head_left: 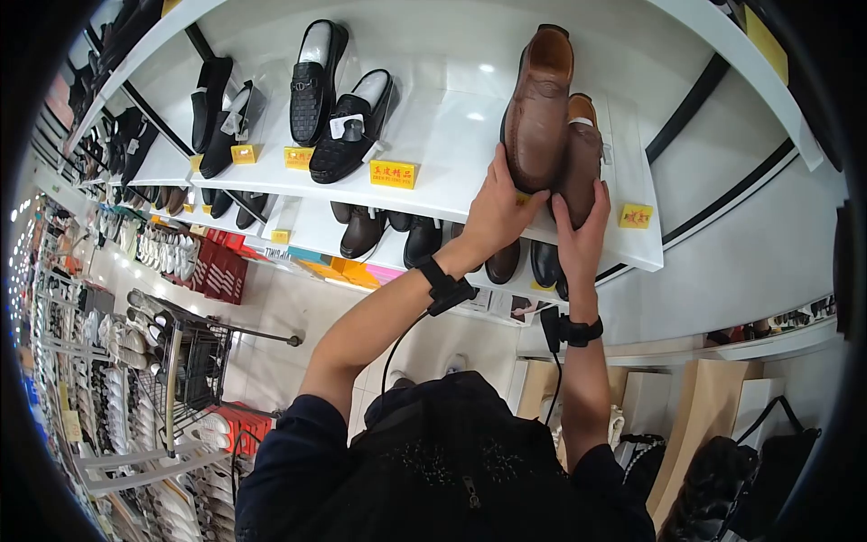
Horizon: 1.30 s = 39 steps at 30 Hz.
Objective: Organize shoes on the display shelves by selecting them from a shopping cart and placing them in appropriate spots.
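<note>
A pair of brown leather shoes sits at the right end of the white upper shelf (442, 135), heels toward the wall. My left hand (499, 210) is closed on the toe end of the left brown shoe (537, 126), which overlaps its mate. Fingers and thumb of my right hand (582, 230) grip the toe of the right brown shoe (581, 176), partly hidden behind the first. Beside my right hand stands a yellow price card (636, 216). Black bands with cables circle both wrists.
Black woven slip-ons (348, 126) and yellow cards (393, 174) share the shelf to the left. Dark shoes (423, 242) fill the shelf below. A shopping cart (194, 361) with shoes stands lower left, near racks of white shoes. Black bags (713, 488) are at lower right.
</note>
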### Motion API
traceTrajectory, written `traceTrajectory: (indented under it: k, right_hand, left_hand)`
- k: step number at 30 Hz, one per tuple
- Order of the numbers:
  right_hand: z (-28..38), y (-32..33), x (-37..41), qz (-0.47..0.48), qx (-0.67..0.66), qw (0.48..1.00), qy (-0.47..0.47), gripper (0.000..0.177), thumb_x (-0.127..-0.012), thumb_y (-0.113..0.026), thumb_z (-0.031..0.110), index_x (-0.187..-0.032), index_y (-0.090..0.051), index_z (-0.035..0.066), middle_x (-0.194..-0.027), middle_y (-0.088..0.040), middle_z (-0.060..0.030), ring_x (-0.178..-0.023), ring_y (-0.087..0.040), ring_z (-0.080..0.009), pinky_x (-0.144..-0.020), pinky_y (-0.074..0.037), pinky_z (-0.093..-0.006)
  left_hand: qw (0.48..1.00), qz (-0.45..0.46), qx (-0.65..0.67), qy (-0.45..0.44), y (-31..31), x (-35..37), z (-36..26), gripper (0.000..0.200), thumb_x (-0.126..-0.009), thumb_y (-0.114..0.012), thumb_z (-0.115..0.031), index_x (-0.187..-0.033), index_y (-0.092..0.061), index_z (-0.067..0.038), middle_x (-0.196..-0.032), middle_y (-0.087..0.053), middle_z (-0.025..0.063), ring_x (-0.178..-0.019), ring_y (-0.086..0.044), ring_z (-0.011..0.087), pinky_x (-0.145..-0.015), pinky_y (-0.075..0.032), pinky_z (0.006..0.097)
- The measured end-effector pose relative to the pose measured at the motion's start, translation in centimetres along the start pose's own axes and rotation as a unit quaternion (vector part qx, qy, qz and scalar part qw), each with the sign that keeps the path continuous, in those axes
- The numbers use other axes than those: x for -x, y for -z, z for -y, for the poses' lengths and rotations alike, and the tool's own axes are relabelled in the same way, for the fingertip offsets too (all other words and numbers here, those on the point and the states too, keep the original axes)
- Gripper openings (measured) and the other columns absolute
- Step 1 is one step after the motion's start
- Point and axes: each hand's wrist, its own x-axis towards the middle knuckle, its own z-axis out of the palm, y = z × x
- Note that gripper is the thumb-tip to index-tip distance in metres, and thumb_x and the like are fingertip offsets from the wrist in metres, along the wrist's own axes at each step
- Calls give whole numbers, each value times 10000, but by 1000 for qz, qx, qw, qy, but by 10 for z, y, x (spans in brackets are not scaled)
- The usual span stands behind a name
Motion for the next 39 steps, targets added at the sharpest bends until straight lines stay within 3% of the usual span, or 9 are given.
traceTrajectory:
  k: [4, 7, 9, 13, 16, 18, 27, 36, 39]
  right_hand:
    - [1, 1, 0, -2, 3, 1000, 2, 722, -927, -729, 294, -1479, -355, 16, -1518, -351, -277, -1393, -375, -443, -1135, -354, -481]
    - [5, 3, -1, 1, 0, 1000, -12, 722, -945, -716, 316, -1484, -357, -5, -1521, -369, -238, -1409, -388, -374, -1161, -328, -420]
    - [2, 2, -1, 2, 2, 1000, -5, 742, -916, -741, 302, -1482, -352, 23, -1522, -341, -274, -1387, -382, -445, -1133, -359, -481]
    - [4, 3, -2, 2, 4, 1000, 0, 753, -910, -746, 302, -1485, -346, 27, -1524, -335, -273, -1383, -387, -446, -1128, -367, -483]
    - [2, 5, -3, 9, 8, 1000, 10, 755, -909, -747, 296, -1487, -342, 28, -1525, -332, -271, -1382, -388, -446, -1123, -375, -484]
    - [-4, 5, -4, 16, 4, 1000, 10, 749, -909, -744, 284, -1485, -341, 28, -1521, -340, -269, -1381, -389, -449, -1119, -381, -483]
    - [-8, -2, -4, -10, 66, 997, 30, 693, -943, -690, 239, -1476, -321, -5, -1486, -373, -300, -1356, -403, -473, -1116, -387, -490]
    - [-2, -9, 9, -41, 122, 991, 44, 730, -965, -667, 306, -1487, -293, -42, -1508, -329, -307, -1357, -396, -485, -1115, -385, -501]
    - [2, -4, 6, -33, 106, 993, 42, 757, -958, -678, 325, -1494, -290, -42, -1515, -318, -307, -1364, -390, -482, -1122, -375, -503]
  left_hand:
    - [999, 24, 37, 14, -2, 0, -1, 998, -895, -748, -308, -1498, -117, 176, -1413, -443, 387, -1247, -559, 466, -986, -510, 424]
    - [999, 18, 38, 11, -5, -2, -1, 1003, -900, -743, -290, -1502, -88, 173, -1406, -448, 390, -1236, -570, 461, -975, -518, 419]
    - [998, 34, 45, 28, -4, -2, 1, 1004, -900, -746, -278, -1500, -80, 175, -1396, -459, 385, -1242, -570, 455, -983, -512, 408]
    - [999, 13, 36, -21, -3, -3, 7, 1016, -891, -761, -267, -1498, -75, 174, -1391, -472, 370, -1257, -565, 436, -1007, -496, 390]
    - [998, 15, 59, -16, 0, 0, 8, 1033, -877, -779, -258, -1500, -74, 168, -1406, -467, 359, -1303, -531, 422, -1046, -471, 381]
    - [994, 48, 98, 20, 6, 4, 8, 1057, -843, -793, -235, -1506, -74, 166, -1480, -345, 384, -1373, -430, 465, -1100, -422, 413]
    - [994, 59, 91, 34, 19, 10, 2, 1056, -852, -810, -257, -1522, -94, 134, -1498, -364, 355, -1442, -364, 418, -1164, -360, 409]
    - [997, 26, 76, -13, 13, -10, 9, 1078, -833, -819, -319, -1478, -126, 197, -1427, -410, 390, -1342, -483, 415, -1089, -427, 385]
    - [988, 65, 138, 16, 13, -18, 9, 1091, -853, -815, -333, -1500, -98, 174, -1473, -411, 340, -1434, -387, 371, -1153, -359, 387]
